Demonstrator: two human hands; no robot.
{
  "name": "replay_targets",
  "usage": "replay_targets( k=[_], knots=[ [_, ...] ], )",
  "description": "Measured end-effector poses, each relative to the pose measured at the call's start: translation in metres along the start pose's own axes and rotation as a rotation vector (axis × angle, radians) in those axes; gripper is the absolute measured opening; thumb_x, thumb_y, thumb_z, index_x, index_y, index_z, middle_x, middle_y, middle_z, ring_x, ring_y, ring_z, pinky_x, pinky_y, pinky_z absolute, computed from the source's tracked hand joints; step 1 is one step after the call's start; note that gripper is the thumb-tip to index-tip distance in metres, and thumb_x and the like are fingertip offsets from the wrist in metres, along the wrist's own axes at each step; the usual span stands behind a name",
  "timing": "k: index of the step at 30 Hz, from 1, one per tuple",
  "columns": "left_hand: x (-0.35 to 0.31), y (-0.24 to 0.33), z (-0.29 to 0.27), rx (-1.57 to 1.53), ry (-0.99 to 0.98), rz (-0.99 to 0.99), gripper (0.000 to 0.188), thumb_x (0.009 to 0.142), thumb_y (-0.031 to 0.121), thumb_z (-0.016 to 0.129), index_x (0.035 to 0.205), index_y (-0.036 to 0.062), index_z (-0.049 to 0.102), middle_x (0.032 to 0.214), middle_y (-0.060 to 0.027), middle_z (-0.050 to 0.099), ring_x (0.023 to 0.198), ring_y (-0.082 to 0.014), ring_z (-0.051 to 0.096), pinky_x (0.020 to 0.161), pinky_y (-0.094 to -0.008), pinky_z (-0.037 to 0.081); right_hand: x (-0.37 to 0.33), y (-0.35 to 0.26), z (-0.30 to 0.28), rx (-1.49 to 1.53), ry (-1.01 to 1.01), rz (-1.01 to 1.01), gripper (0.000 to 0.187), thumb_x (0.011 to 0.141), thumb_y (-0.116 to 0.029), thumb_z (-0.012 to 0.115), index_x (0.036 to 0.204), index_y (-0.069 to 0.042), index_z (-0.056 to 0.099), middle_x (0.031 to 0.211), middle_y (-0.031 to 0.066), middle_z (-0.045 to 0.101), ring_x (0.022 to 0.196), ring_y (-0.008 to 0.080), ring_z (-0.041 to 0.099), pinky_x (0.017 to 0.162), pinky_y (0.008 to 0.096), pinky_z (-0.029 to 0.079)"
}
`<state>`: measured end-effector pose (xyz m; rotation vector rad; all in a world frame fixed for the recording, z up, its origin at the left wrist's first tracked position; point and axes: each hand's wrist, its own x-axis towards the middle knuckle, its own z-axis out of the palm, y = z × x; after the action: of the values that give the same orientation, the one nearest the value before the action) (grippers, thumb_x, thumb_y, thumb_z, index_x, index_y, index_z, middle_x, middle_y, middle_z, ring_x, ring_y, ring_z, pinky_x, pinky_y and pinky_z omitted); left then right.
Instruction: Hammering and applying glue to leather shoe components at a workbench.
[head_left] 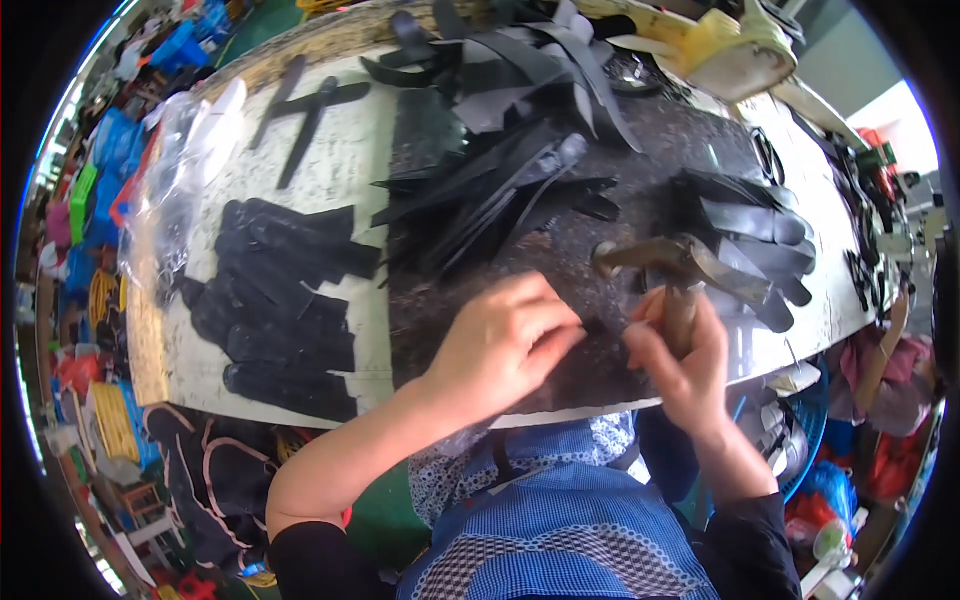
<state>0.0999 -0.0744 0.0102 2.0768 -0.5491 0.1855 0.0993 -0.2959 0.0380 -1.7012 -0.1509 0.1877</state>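
Observation:
My right hand is closed round the handle of a hammer, whose worn metal head is raised above the dark work board. Over the same board, near its front edge, my left hand has its fingers bent and pressed together. Whatever they hold, if anything, cannot be made out against the dark surface. Just beyond the left hand lies a heap of black strips. To the right of the hammer, overlapping curved black pieces are fanned out.
Flat black pieces overlap on the white table at left, near clear plastic wrap. More black pieces are piled at the back, beside a yellowish container. Another person sits at far right near a blue basket.

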Motion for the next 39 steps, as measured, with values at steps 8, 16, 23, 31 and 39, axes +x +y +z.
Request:
replay_targets(
  k=[8, 16, 23, 31, 39],
  knots=[
    [0.009, -0.010, 0.007, 0.093, 0.049, -0.067, 0.026, 0.077, 0.000, 0.083, 0.102, 0.0021, 0.074, 0.081, -0.0065, 0.066, 0.062, -0.0158, 0.063, 0.055, -0.0292, 0.050, 0.004, -0.006, -0.044, -0.538, -0.290, -0.285, 0.028, 0.086, -0.001, 0.066, 0.114, 0.002, 0.064, 0.080, 0.0163, 0.069, 0.067, 0.0309, 0.071, 0.059, 0.0354, 0.055],
    [0.007, -0.008, 0.008, 0.273, 0.028, 0.085, 0.021, 0.077, -0.001, 0.076, 0.098, 0.0022, 0.075, 0.083, -0.0029, 0.060, 0.069, -0.0192, 0.060, 0.060, -0.0315, 0.051, 0.029, -0.012, -0.056, -0.704, -0.458, -0.158, 0.017, 0.088, -0.004, 0.074, 0.103, 0.002, 0.068, 0.087, 0.0137, 0.069, 0.066, 0.0302, 0.067, 0.058, 0.0348, 0.050],
    [0.006, 0.003, 0.009, 0.459, -0.011, 0.188, 0.021, 0.072, -0.002, 0.073, 0.093, -0.0014, 0.073, 0.090, -0.0091, 0.064, 0.073, -0.0237, 0.064, 0.063, -0.0323, 0.054, 0.054, -0.036, -0.045, -0.752, -0.469, -0.264, 0.017, 0.086, -0.004, 0.069, 0.096, -0.002, 0.055, 0.062, 0.0149, 0.060, 0.056, 0.0373, 0.064, 0.049, 0.0420, 0.048],
    [-0.001, -0.001, -0.016, 0.150, -0.142, -0.040, 0.028, 0.073, -0.003, 0.081, 0.100, -0.0020, 0.074, 0.091, -0.0066, 0.062, 0.077, -0.0222, 0.063, 0.065, -0.0328, 0.054, 0.040, -0.008, -0.048, -0.761, -0.536, -0.245, 0.019, 0.083, -0.003, 0.070, 0.095, -0.003, 0.055, 0.062, 0.0142, 0.058, 0.057, 0.0364, 0.066, 0.050, 0.0398, 0.050],
    [-0.021, 0.004, -0.003, 0.413, -0.034, 0.118, 0.034, 0.071, -0.006, 0.080, 0.103, -0.0033, 0.073, 0.092, -0.0082, 0.061, 0.075, -0.0215, 0.062, 0.059, -0.0302, 0.053, 0.036, 0.002, -0.039, -0.569, -0.491, -0.179, 0.022, 0.082, -0.007, 0.070, 0.096, -0.004, 0.053, 0.059, 0.0094, 0.058, 0.054, 0.0323, 0.066, 0.051, 0.0412, 0.052]
  ],
)
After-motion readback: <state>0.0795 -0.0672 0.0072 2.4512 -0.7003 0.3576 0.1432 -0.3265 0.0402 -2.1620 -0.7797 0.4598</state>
